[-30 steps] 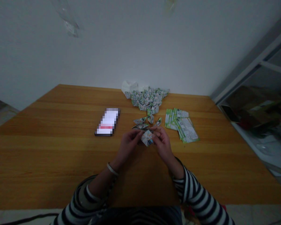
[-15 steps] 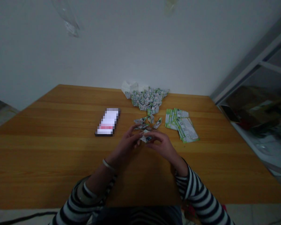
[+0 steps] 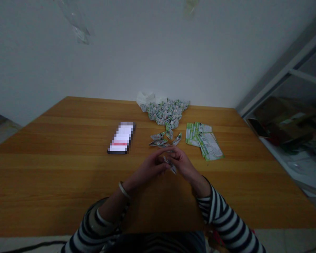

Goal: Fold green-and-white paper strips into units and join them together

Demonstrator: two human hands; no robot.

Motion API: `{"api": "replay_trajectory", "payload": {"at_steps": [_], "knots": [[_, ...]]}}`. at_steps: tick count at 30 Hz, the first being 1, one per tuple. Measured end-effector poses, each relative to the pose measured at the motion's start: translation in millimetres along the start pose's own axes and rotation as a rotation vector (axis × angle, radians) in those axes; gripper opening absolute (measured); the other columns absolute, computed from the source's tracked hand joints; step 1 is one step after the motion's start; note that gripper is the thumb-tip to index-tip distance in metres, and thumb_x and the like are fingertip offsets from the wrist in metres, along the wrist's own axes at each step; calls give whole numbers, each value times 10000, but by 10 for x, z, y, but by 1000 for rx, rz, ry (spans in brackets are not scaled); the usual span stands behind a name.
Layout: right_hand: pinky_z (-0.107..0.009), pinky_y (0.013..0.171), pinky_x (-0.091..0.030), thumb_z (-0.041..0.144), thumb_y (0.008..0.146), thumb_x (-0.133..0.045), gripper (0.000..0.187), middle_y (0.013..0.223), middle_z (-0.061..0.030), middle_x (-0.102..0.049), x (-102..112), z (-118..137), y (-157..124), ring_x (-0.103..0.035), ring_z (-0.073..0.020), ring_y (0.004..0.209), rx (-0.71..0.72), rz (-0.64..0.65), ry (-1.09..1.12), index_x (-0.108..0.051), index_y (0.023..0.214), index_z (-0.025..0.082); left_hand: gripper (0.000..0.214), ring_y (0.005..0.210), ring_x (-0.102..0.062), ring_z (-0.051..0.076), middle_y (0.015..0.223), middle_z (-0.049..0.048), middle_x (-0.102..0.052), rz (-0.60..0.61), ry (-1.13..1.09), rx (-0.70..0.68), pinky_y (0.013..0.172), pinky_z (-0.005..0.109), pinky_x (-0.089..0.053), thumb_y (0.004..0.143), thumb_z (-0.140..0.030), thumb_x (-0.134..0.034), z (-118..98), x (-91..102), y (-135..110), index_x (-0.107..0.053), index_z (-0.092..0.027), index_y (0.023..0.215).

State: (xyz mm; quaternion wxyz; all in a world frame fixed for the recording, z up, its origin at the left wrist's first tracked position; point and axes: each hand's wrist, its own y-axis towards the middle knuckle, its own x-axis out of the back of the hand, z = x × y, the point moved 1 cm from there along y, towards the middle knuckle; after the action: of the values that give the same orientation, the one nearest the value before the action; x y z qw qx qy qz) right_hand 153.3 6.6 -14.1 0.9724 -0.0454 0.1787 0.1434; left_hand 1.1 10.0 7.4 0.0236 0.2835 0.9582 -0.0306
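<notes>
Your folded paper [image 3: 173,169] is shifting closer to the worktop's [image 3: 68,172] front edge, now showing nearly edge-on; your left hand [image 3: 149,167] and right hand [image 3: 185,166] are both pinching it. Folded pieces [image 3: 164,112] are already heaping along the back edge, loose pieces [image 3: 158,136] lying nearer you; flat leaflets [image 3: 210,146] are remaining unfolded toward the right edge.

No text is legible. The phone [image 3: 122,135] has a pixelated screen with a red band. Right of the phone, print on the green-and-white cards [image 3: 209,144], the folded-paper pile [image 3: 166,111] and the held paper piece [image 3: 173,169] is too blurred to read.
</notes>
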Motion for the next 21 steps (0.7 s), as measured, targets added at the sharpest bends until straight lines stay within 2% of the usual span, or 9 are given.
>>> {"api": "replay_trajectory", "payload": {"at_steps": [2,4,6,8,10,13,17,21], "knots": [[-218,474,-457,418,632,-810,494,773,3,-697,-23,-51,15,-613,-139,544,-10,-44,80,-552,1015,243,421,392,-487,78,515,-56,-561,-25,9,6,403,174,-383,784,-340,-686,-4,-40,-2,-634,-196,1176],[-231,510,-479,374,604,-833,487,781,14,-701,-4,-66,30,-626,-145,571,3,-80,106,-567,992,249,310,370,-485,83,473,-51,-555,-102,-10,14,393,184,-387,789,-364,-676,-14,-61,4,-695,-171,1031],[-226,530,-476,381,660,-798,380,750,24,-686,48,-34,36,-616,-136,584,62,-135,33,-613,962,243,245,384,-517,94,476,-31,-586,-220,-38,7,398,190,-399,777,-372,-688,-27,-45,16,-707,-153,885],[-220,550,-466,420,786,-686,236,711,17,-661,106,34,26,-598,-129,609,160,-219,-123,-676,920,226,230,425,-566,106,517,-4,-636,-337,-68,-20,420,192,-424,764,-373,-702,-35,3,28,-686,-145,787],[-230,587,-469,423,854,-606,247,706,-6,-654,134,102,5,-596,-137,661,265,-286,-301,-731,856,210,234,493,-624,125,582,19,-685,-405,-98,-38,479,205,-477,750,-371,-718,-31,56,37,-669,-144,776],[-254,596,-490,368,793,-690,172,751,-27,-701,100,129,-23,-620,-157,685,327,-288,-430,-766,833,219,246,611,-688,162,684,43,-730,-413,-133,-41,603,260,-554,742,-368,-726,-14,91,39,-658,-146,822],[-263,541,-523,302,761,-718,135,719,-14,-737,31,33,-27,-630,-144,566,275,-330,-327,-770,866,234,224,698,-704,176,764,48,-737,-421,-108,-72,693,302,-578,756,-346,-716,8,54,34,-652,-152,846],[-316,667,-578,265,748,-722,81,773,-24,-762,28,-25,-36,-699,-186,687,313,-423,-331,-774,800,232,198,750,-703,177,813,40,-731,-419,-88,-94,747,323,-576,779,-334,-691,66,21,41,-624,-163,853]]}}
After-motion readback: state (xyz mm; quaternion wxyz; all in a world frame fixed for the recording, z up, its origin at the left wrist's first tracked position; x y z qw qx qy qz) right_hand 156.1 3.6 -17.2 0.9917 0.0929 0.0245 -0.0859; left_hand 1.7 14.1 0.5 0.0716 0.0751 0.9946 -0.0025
